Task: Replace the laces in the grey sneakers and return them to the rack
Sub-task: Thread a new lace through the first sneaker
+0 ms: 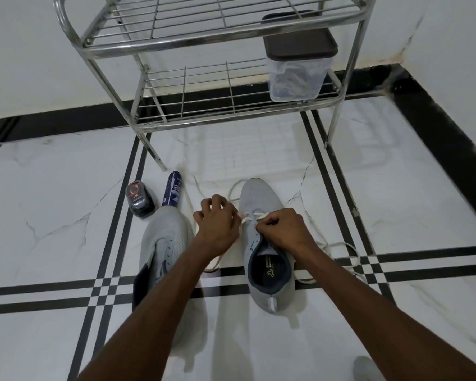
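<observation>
Right hand (279, 229) pinches the white lace (254, 215) at the right sneaker's (259, 204) eyelets; left hand (217, 224) — fingers curled — grips lace just beside it; unlaced left sneaker (165, 232) under the left forearm.

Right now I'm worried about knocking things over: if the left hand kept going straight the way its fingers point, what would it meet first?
Probably only the loose white lace on the floor beyond the left hand; depth is uncertain.
</observation>
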### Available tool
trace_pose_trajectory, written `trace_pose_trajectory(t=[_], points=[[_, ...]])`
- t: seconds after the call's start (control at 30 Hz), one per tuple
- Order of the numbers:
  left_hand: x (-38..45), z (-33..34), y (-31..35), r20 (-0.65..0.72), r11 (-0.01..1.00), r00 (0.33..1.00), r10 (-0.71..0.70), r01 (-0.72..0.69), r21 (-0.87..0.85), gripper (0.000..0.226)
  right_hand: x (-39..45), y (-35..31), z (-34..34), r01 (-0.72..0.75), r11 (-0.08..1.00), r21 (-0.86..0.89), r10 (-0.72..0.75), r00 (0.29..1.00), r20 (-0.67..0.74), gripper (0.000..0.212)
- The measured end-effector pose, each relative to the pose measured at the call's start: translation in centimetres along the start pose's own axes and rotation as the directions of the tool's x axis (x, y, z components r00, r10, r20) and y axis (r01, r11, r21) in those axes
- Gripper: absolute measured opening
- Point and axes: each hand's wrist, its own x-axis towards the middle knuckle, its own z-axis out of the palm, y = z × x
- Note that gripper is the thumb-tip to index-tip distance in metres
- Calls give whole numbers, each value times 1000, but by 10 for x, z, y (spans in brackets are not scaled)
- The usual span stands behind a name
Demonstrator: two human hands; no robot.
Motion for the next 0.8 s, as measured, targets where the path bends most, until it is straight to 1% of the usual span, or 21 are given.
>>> trace_pose_trajectory(t=[0.07,0.1,0.13,0.17,0.2,0.23,0.3,0.33,0.37,0.4,0.43,0.47,0.5,0.53,0.57,0.6,0.63,0.7,0.73,0.77,0.8], points=[[-3,-18,-5,59,988,996,-68,75,-133,35,3,-7,-1,15,997,-79,-19,999,-44,10],[-6,-29,-8,60,976,995,-74,84,-201,39,4,-13,-1,74,990,-120,-83,994,-68,15],[-8,-38,-10,59,961,996,-71,84,-262,42,6,-21,-1,165,977,-135,-173,984,-51,26],[-10,-46,-12,50,947,997,-56,69,-312,45,8,-32,-2,256,959,-118,-256,967,17,34],[-11,-52,-14,41,937,998,-40,52,-347,46,9,-45,-3,329,940,-85,-318,940,125,36],[-11,-56,-17,36,924,999,-31,42,-379,47,12,-57,-4,380,922,-77,-351,901,255,32],[-13,-64,-23,8,905,1000,-27,28,-424,48,22,-71,-9,428,895,-127,-321,815,482,22],[-14,-67,-27,-10,896,999,-30,22,-444,49,30,-71,-13,398,907,-140,-278,814,510,21],[-16,-70,-34,-25,881,999,-47,30,-472,50,41,-69,-16,310,944,-109,-223,849,479,20],[-18,-71,-40,-30,864,998,-61,38,-501,49,54,-64,-21,177,983,-49,-145,911,385,20],[-20,-71,-47,-31,852,997,-70,44,-521,48,65,-58,-25,93,996,-14,-87,970,227,23],[-22,-71,-52,-33,853,996,-79,51,-520,46,71,-52,-27,73,996,-46,-69,995,77,26],[-21,-70,-53,-33,865,996,-88,60,-499,45,73,-50,-29,74,994,-84,-71,997,30,34],[-20,-68,-53,-30,883,996,-87,63,-465,44,69,-54,-27,107,990,-94,-98,990,99,48],[-19,-66,-51,-30,902,996,-82,62,-428,45,61,-61,-21,173,981,-87,-149,960,236,60],[-18,-65,-46,-34,914,997,-71,51,-402,46,52,-69,-15,236,969,-72,-195,912,360,61],[-16,-64,-42,-37,918,998,-55,36,-394,48,44,-75,-7,293,954,-64,-234,860,454,53],[-14,-64,-39,-35,911,998,-43,25,-411,50,38,-80,2,388,912,-130,-245,772,587,20],[-12,-63,-40,-32,908,998,-54,36,-417,51,42,-80,1,384,911,-150,-235,782,578,16],[-11,-62,-43,-25,906,997,-69,53,-421,51,49,-79,-2,310,941,-136,-203,838,506,17],[-11,-62,-45,-21,903,996,-85,68,-423,49,58,-76,-8,209,972,-104,-158,917,367,19]])
